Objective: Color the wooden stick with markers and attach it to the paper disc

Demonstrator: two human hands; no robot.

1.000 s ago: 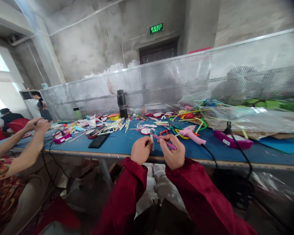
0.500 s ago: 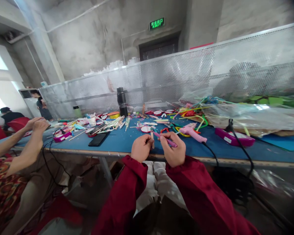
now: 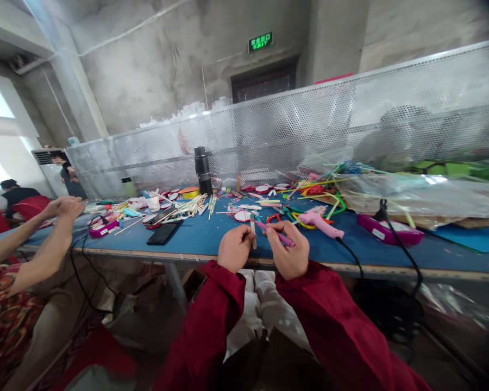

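My left hand (image 3: pixel 234 248) pinches a thin wooden stick (image 3: pixel 252 230) that stands nearly upright above the front edge of the blue table (image 3: pixel 204 236). My right hand (image 3: pixel 288 250) grips a purple pen-like rod (image 3: pixel 277 235), its tip pointing left toward the stick. Both hands are close together, in dark red sleeves. A round red-and-white disc (image 3: pixel 242 216) lies on the table just beyond the stick.
A pink glue gun (image 3: pixel 320 222) with a black cord lies right of my hands, a magenta box (image 3: pixel 388 229) farther right. A black phone (image 3: pixel 163 232), loose sticks and a black flask (image 3: pixel 201 170) lie left. A co-worker's hands (image 3: pixel 65 209) work at the left end. Perforated metal screen behind.
My hands stay together with the stick and rod almost unchanged. The co-worker's hands at the left have shifted slightly. The camera tilted a little.
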